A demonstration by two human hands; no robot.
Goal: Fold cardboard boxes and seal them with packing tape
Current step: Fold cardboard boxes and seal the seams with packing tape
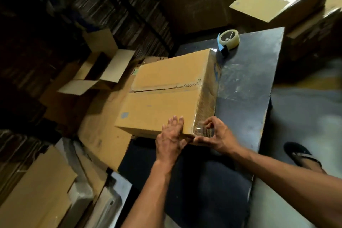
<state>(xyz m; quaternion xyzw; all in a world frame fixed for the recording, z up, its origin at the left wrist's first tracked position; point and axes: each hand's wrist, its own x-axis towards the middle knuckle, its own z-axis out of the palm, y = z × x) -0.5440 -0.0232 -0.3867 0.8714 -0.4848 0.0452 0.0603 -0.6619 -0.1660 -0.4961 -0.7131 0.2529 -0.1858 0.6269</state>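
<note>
Closed box (pixel 166 98) on dark table (pixel 244 83), overhanging left edge; bare tabletop right. Left hand (pixel 171 136) flat on near top corner, fingers straight. Right hand (pixel 215 135) pinching tape at same corner. Dispenser (pixel 228 41) beyond box.

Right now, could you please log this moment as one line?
left hand flat on brown cardboard box | right hand pressing clear tape | tape dispenser idle
</note>
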